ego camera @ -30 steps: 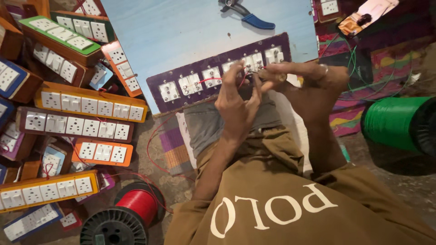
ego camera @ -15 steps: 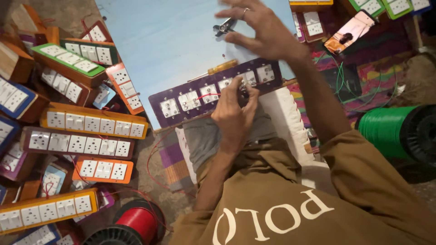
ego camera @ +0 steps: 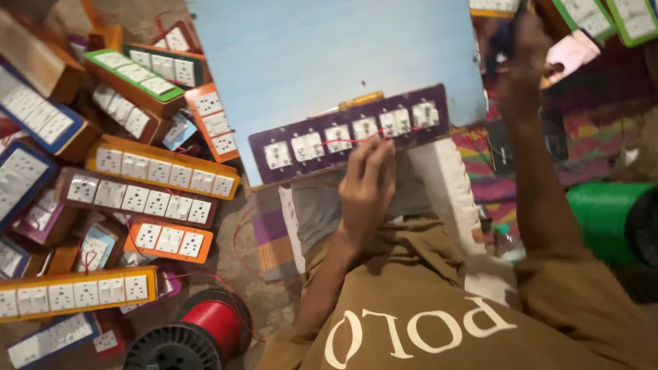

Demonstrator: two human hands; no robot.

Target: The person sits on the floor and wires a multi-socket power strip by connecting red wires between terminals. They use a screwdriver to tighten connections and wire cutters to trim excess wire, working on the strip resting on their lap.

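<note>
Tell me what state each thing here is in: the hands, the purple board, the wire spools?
Left hand: resting on the purple switch board, pinching red wire.
Right hand: reaching far, blurred; grip unclear.
Purple switch board: lying flat, sockets fitted.
Red wire: stretched across the board.
Red spool: wound, wire trailing.
Green spool: wound full.

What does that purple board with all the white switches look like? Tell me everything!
The purple board is a long, flat strip, tilted so its right end sits higher. A row of white switches and sockets runs along its face, and a thin red wire lies across several of them. It looks like painted wood or plastic. It rests at the lower edge of a pale blue panel, over the person's lap. The left hand touches its lower edge near the middle; the right hand is away from it.
</note>
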